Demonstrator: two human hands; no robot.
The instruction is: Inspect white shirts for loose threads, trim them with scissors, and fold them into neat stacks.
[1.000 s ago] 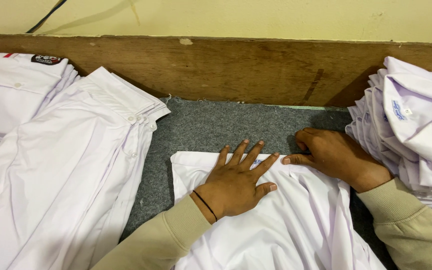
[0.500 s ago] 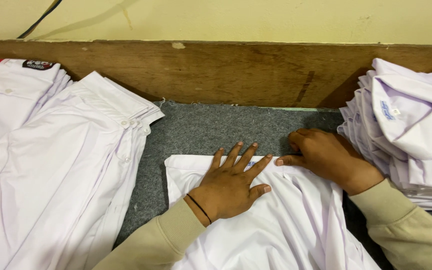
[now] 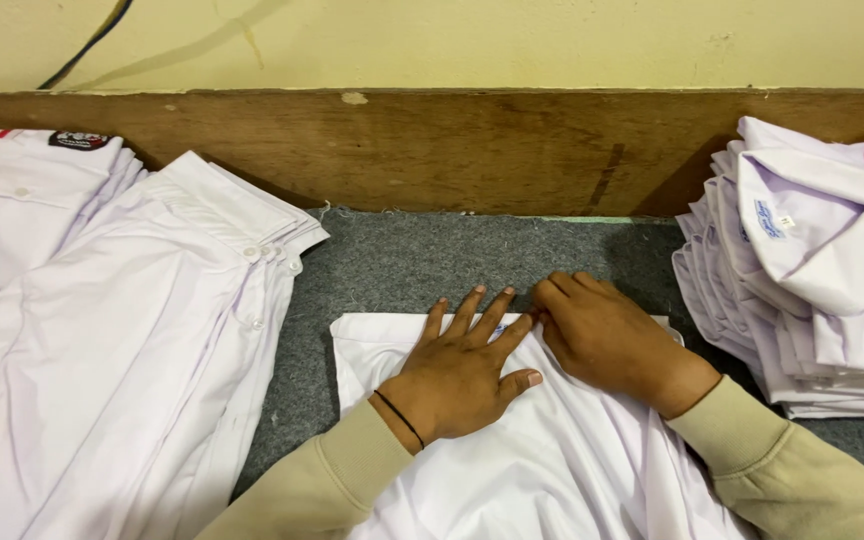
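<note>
White shirt (image 3: 512, 470), grey felt mat (image 3: 432, 260), brown wooden board (image 3: 432, 150), beige sleeves (image 3: 302, 495).

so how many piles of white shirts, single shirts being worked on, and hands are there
Piles of white shirts: 3 (far-left pile, left pile, right pile)
Single shirt under the hands: 1
Hands: 2 (left hand, right hand)
Total: 6

Left hand (image 3: 457, 375) flat on shirt (image 3: 512, 470), fingers (image 3: 472, 315) spread toward its far edge. Right hand (image 3: 607, 340) just right of left, also on shirt, fingertips touching left-hand fingers near far edge. Shirt lies on desk (image 3: 432, 260), under both hands. Loose shirt pile (image 3: 122, 340) well left of fingers. Folded stack (image 3: 12, 210) farther left, behind pile. Second folded stack (image 3: 812, 290) right of fingers, near right hand. Board (image 3: 452, 150) beyond fingers, along desk's far edge; wall (image 3: 512, 40) above it.
</note>
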